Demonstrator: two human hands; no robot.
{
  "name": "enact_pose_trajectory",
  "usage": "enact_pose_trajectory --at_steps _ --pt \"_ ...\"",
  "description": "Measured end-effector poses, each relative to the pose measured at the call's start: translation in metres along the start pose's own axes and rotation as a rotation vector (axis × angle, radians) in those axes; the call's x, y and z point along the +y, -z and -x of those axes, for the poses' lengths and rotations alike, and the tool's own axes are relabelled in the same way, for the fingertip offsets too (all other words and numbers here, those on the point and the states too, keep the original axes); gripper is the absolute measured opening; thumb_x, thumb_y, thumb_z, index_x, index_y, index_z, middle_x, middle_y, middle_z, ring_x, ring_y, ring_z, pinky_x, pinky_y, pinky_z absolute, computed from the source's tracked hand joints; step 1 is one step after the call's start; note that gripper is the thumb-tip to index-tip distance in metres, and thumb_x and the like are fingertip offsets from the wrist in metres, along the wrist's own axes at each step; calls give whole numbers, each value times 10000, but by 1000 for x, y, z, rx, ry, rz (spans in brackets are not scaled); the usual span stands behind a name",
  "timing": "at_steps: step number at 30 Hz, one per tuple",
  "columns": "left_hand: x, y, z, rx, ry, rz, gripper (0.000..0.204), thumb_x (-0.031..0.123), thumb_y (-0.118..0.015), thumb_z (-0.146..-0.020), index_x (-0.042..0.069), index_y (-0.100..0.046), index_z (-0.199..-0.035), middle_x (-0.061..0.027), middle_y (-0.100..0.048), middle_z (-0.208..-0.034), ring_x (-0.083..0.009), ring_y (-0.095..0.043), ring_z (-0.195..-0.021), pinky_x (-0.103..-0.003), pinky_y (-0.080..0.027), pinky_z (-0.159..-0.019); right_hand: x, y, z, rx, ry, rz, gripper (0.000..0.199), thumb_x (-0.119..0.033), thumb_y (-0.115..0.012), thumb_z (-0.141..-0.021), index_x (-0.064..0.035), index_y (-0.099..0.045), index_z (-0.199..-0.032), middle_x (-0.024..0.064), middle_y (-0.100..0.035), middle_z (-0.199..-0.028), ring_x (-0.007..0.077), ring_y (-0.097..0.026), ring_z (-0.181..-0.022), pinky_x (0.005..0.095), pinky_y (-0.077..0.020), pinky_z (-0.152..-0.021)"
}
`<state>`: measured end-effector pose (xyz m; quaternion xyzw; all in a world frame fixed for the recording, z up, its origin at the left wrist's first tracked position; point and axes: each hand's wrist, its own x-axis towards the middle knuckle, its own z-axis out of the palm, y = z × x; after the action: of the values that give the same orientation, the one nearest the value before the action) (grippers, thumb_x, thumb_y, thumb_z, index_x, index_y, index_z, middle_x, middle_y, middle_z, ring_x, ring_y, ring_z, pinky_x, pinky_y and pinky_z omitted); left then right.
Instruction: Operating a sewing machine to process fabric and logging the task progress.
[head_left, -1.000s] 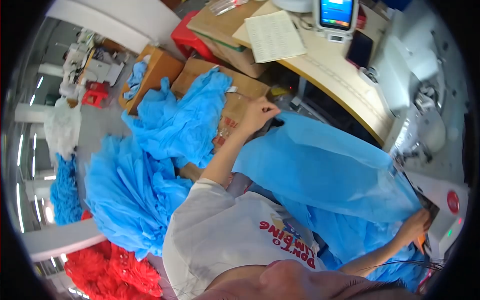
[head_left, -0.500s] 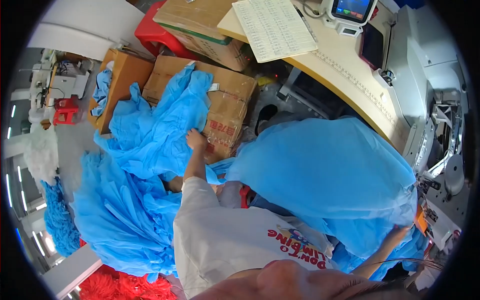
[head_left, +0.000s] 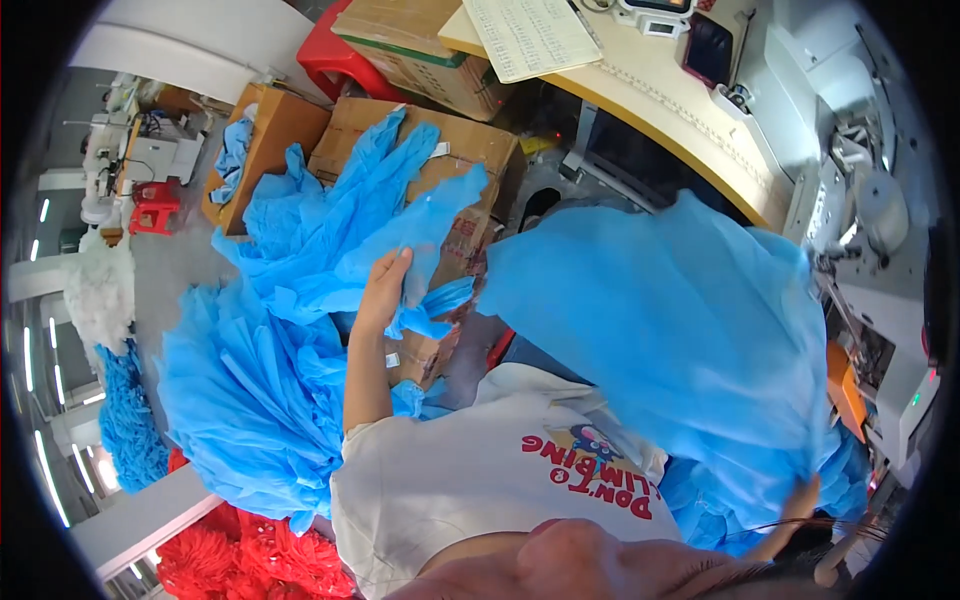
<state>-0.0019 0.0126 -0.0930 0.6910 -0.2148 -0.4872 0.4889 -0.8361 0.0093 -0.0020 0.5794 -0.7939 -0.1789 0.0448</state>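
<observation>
My left hand (head_left: 385, 288) is closed on a thin blue fabric piece (head_left: 440, 215), lifted above a cardboard box (head_left: 480, 150) and a heap of the same fabric (head_left: 300, 230). At the right, my right hand (head_left: 800, 497) is blurred, at the lower corner of a large sheer blue fabric sheet (head_left: 660, 300); the sheet's edge runs down taut into it. That sheet billows over my lap and in front of the table. A bigger gathered blue bundle (head_left: 250, 390) hangs at my left side.
A sewing machine (head_left: 850, 200) stands at the right of a pale table (head_left: 650, 90), which carries a written sheet (head_left: 530, 35) and a phone (head_left: 708, 48). A red stool (head_left: 335, 50) and another carton (head_left: 400, 30) are behind. Red ruffled fabric (head_left: 250, 550) lies lower left.
My left hand has raised a blue fabric piece off the box. The large sheet has lifted and swung at its left side, while my right hand has moved slightly lower. The view has shifted a little.
</observation>
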Motion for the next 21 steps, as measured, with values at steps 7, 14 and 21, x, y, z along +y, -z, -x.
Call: enact_pose_trajectory --at_steps 7,14,21 --pt "62 -23 88 -137 -102 -145 382 302 -466 -947 -7 -599 -1127 -17 -626 -877 -67 -529 -700 -204 -415 -588 24 103 -9 142 79 -484 411 -233 -425 -927 15 -492 -1247 206 -543 -1212 335 -511 -1139 417 -424 -941" --pt "86 -37 148 -390 -166 -271 262 206 -526 -914 -12 -621 -1023 -39 -631 -740 -93 -547 -621 -238 -442 -543 -548 157 82 -237 1500 -1262 575 -236 -736 -720 -37 -506 -1207 149 -493 -1249 301 -434 -1188 412 -347 -999" --pt "54 -11 123 323 -506 -850 114 35 -631 -722 7 -621 -832 -86 -585 -672 -144 -547 -587 -266 -427 -541 -560 134 95 -999 862 -1761 184 -113 -671 -772 -53 -569 -912 84 -584 -769 228 -549 -622 268 -441 -600"
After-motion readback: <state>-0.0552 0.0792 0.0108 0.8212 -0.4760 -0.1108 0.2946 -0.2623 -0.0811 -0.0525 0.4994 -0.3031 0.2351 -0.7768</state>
